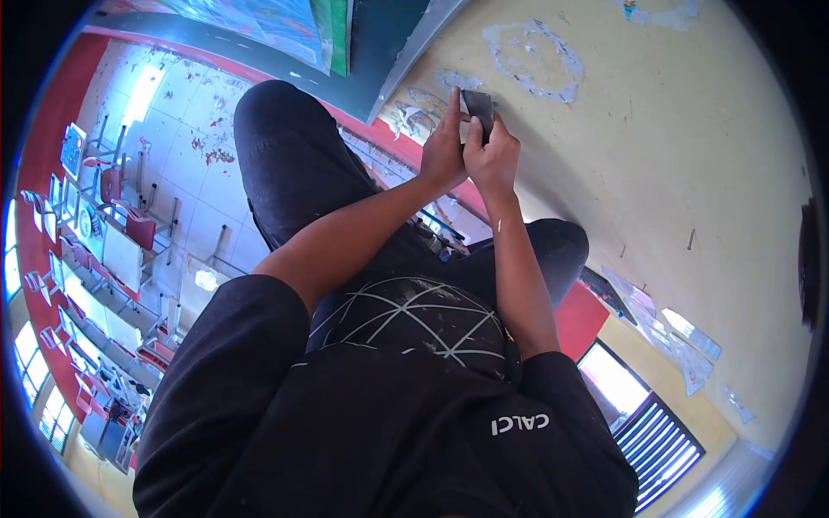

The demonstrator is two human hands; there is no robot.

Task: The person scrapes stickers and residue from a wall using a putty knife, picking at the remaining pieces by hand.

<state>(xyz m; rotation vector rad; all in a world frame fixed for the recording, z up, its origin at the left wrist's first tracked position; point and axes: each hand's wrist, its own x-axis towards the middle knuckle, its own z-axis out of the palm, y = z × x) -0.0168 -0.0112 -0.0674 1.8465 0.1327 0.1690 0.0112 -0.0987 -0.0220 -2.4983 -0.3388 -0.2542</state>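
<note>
Head view, nearest first: wearing a black shirt (371,432) with upside-down white letters and pale crossing lines, its lower edge cut off by the frame. Beyond it, sitting or crouching in dark trousers (289,164), knees apart; cannot tell which, with the feet hidden from sight. Reaching both bare forearms up between the knees, bringing the left hand (443,155) and right hand (492,160) close together. Pinching a dark flat piece (478,108) in the right hand, thumb on its near face, other fingers partly hidden behind. Holding the left index finger straight up beside the piece's left edge, with the rest of that hand's fingers bunched and hard to make out; cannot tell whether pressing on the piece. Too dark to read as blade, pad or something else. Just past the piece, facing a cream wall (691,147) with torn paper scraps (535,60) and a dark green board (376,52) cut off at the top. Farther left, overlooking a tiled floor (186,147) littered with flakes, then red chairs (140,229) and tables (121,257), small and warped near the lens rim.
</note>
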